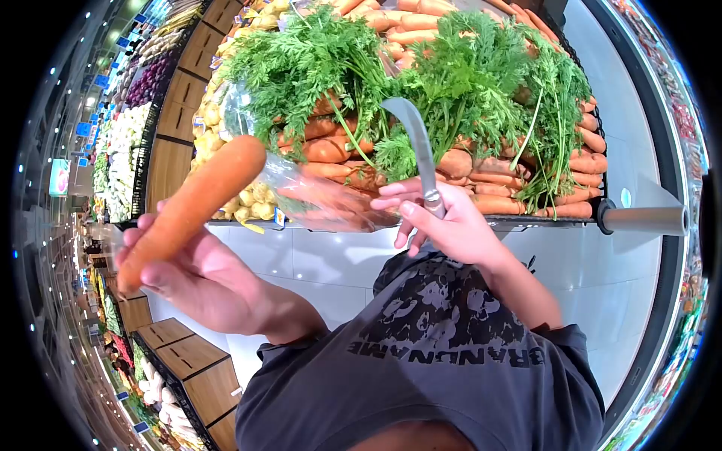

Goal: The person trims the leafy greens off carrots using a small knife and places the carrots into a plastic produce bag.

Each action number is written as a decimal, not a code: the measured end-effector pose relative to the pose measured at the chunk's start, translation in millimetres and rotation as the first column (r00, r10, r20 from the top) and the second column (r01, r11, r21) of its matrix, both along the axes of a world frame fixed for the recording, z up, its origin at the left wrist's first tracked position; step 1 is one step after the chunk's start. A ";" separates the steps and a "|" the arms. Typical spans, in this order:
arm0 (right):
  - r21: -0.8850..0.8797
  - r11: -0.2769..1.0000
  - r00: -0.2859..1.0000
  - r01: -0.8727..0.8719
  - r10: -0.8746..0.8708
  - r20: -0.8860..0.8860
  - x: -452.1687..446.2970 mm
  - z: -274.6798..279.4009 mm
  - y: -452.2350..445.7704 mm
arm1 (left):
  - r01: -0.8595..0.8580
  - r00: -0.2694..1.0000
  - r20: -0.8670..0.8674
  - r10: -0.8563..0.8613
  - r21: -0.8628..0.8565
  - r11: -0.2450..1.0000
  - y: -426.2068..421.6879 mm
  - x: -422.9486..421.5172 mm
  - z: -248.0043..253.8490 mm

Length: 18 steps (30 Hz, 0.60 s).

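Note:
A large orange carrot point(199, 203) is gripped in my left hand point(203, 278), tilted with its thick end up and away from me. My right hand point(447, 222) holds a knife point(417, 139) with a curved blade, its handle between thumb and palm and the blade pointing away from me over the carrots. Some fingers of that hand are spread. In front of both hands lies a pile of carrots point(492, 203) with green leafy tops point(466, 83). A clear plastic bag point(323, 199) sits at the pile's near left edge, partly see-through.
Yellowish round produce point(259, 199) lies left of the carrots. A grey cylindrical bar point(643, 219) sticks out at the display's right corner. Wooden produce stands point(180, 98) line the left, with another point(195, 361) at the lower left.

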State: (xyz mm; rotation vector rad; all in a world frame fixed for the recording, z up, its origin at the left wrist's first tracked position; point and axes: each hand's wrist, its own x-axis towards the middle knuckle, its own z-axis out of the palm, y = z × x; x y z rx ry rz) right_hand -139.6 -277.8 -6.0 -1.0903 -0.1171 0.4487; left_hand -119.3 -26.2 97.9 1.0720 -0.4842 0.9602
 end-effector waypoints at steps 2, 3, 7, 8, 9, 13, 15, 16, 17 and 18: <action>0.055 0.997 0.998 -0.054 0.054 0.014 9.9 -1.4 5.4 | -0.113 0.993 0.043 0.108 0.144 0.983 -14.2 -2.6 -9.6; 0.107 0.989 0.994 -0.105 0.103 0.024 13.9 -2.5 8.4 | -0.151 0.987 0.079 0.137 0.216 0.965 -29.9 -4.2 -13.4; 0.378 0.922 0.955 -0.087 0.185 -0.233 32.4 4.5 6.1 | -0.065 0.995 0.096 -0.003 0.692 0.719 -54.6 -12.2 -34.7; 0.388 0.919 0.939 -0.078 0.198 -0.281 35.3 6.5 4.2 | -0.056 0.996 0.086 -0.012 0.742 0.668 -63.3 -12.9 -43.1; 0.408 0.909 0.935 -0.085 0.214 -0.281 39.7 3.1 2.1 | -0.043 0.997 0.071 -0.022 0.788 0.615 -73.0 -13.1 -51.8; 0.313 0.949 0.926 -0.045 0.157 -0.343 42.7 -4.4 5.4 | -0.006 0.996 0.051 -0.077 0.867 0.498 -85.9 -13.4 -77.2; 0.233 0.970 0.932 -0.066 0.144 -0.334 45.0 -3.5 4.2 | 0.002 0.994 0.046 -0.100 0.901 0.433 -87.5 -12.3 -87.3; 0.211 0.972 0.927 -0.101 0.169 -0.335 46.1 -4.1 0.9 | -0.029 0.994 0.072 -0.087 0.906 0.422 -89.2 -11.6 -91.1; 0.188 0.973 0.922 -0.135 0.193 -0.336 47.0 -4.5 -0.5 | -0.060 0.992 0.099 -0.074 0.910 0.411 -89.1 -10.6 -95.1; 0.057 0.998 0.915 -0.037 0.056 -0.399 46.0 -8.9 5.1 | -0.206 0.971 0.237 -0.039 0.906 0.371 -84.8 -5.2 -99.4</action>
